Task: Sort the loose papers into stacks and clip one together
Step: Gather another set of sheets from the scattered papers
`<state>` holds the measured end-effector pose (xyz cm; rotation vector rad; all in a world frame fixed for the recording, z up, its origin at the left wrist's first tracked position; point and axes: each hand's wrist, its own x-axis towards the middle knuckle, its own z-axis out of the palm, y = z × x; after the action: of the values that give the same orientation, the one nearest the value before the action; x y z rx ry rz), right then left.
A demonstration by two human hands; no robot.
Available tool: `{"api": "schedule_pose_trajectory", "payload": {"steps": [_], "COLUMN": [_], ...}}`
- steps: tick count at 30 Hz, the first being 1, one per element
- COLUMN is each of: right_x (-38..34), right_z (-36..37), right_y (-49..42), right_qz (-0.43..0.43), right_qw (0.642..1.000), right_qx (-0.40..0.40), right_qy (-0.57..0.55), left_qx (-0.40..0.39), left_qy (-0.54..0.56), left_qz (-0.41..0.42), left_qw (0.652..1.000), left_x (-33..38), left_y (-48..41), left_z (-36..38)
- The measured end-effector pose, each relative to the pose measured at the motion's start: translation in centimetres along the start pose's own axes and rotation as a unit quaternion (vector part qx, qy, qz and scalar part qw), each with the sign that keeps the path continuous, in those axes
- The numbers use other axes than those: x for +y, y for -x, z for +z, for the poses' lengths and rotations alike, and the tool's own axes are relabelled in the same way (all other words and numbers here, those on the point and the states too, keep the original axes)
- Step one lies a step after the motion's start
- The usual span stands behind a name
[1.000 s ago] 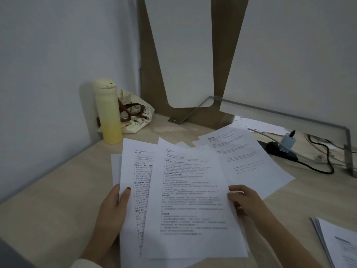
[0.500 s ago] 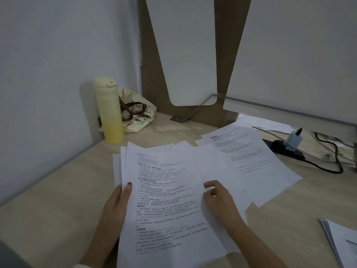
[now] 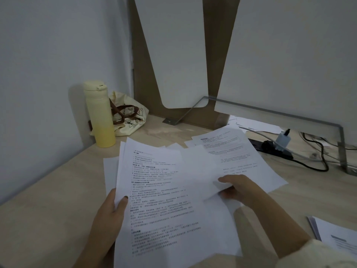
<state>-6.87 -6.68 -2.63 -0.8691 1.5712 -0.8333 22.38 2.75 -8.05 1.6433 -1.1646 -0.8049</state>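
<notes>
Now both hands grip papers (fanned).

Two bare hands show, with no gloves on them. The left hand has a short, rounded thumbnail painted dark, and its wrist is uncovered down to the frame's edge. Behind the right hand is a bare forearm and then a pale cream sleeve of soft, thick-looking fabric, its cuff edge slightly rumpled.
</notes>
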Motion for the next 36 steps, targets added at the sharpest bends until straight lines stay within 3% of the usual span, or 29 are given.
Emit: {"api": "schedule_pose_trajectory", "payload": {"steps": [3,8,11,15,18,20,23,25,28,30,36], "right_x": [0.6,2.3,2.4,2.0,0.7,-0.6,-2.7,-3.1,-1.8,0.4,6.8], "right_z": [0.9,2.2,3.2,3.1,1.1,-0.5,-1.9,-2.0,-1.4,-1.1,-0.8], "right_y": [0.8,0.7,1.1,1.1,2.0,3.0,5.6,7.3,8.9,7.9,4.6], "right_qz": [-0.027,-0.049,-0.067,-0.138,-0.195,-0.254,-0.365,-0.441,-0.501,-0.487,-0.425], "right_qw": [0.999,0.996,0.997,0.983,0.966,0.943,0.891,0.868,0.854,0.855,0.843], "right_qx": [-0.039,-0.028,-0.023,0.082,0.160,0.214,0.268,0.218,0.059,-0.018,-0.107], "right_qy": [-0.023,-0.072,-0.019,0.090,0.061,0.011,0.032,0.067,0.131,0.177,0.311], "left_qx": [0.006,0.008,0.005,0.009,0.010,0.005,-0.011,-0.029,-0.065,-0.078,-0.066], "left_qy": [-0.002,-0.011,-0.008,0.007,0.014,0.013,0.024,0.055,0.154,0.214,0.244], "left_qz": [0.005,-0.010,-0.012,-0.014,-0.015,-0.020,-0.029,-0.044,-0.084,-0.103,-0.094], "left_qw": [1.000,1.000,1.000,1.000,1.000,1.000,0.999,0.997,0.982,0.968,0.963], "left_x": [-0.1,-0.1,0.0,0.3,0.4,0.4,0.6,0.7,0.6,0.7,0.9], "left_y": [0.0,0.0,0.0,0.3,0.4,0.3,0.3,0.4,0.7,1.0,1.6], "left_z": [0.0,0.0,0.1,0.1,0.1,0.2,0.1,-0.2,-0.9,-1.2,-1.3]}}
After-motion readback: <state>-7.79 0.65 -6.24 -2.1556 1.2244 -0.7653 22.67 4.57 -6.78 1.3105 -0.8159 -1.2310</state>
